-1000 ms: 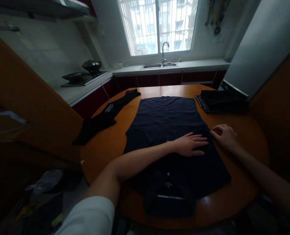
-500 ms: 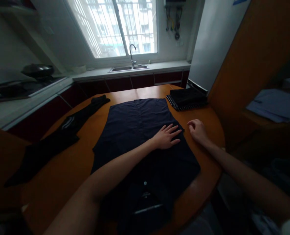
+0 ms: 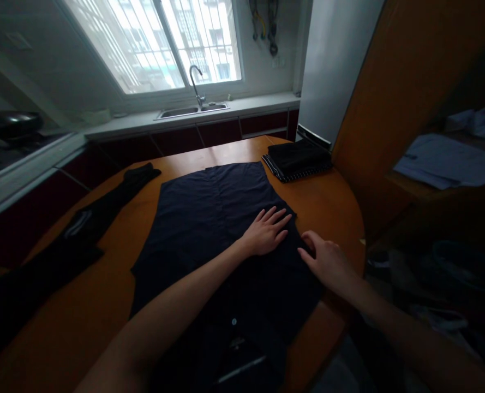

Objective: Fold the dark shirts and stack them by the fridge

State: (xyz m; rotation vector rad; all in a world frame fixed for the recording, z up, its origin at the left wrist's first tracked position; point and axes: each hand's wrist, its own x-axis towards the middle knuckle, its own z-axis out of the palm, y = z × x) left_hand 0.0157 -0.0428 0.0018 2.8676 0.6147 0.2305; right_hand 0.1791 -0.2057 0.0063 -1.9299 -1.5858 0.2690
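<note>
A dark navy shirt (image 3: 193, 213) lies spread out on the wooden table (image 3: 344, 202), its collar end with a pale button toward me. Flat on the shirt's right part rests my left hand (image 3: 264, 232), palm down and fingers spread. Just to its right, my right hand (image 3: 324, 259) is at the shirt's right edge, thumb and index finger apart with a gap between them. Nothing shows in that gap. Whether the right fingertips touch the cloth I cannot tell.
Folded dark clothes (image 3: 297, 158) are stacked at the table's far right. A black garment (image 3: 82, 224) stretches along the left side. Behind stand a counter with a sink (image 3: 193, 112) and a tall pale cabinet or fridge (image 3: 332, 65). Papers or cloth (image 3: 450, 161) lie on a shelf at right.
My right hand has come left and nearer to me, from the bare table to the shirt's edge, and its fingers have parted. My left hand stays on the shirt. The view has turned slightly right.
</note>
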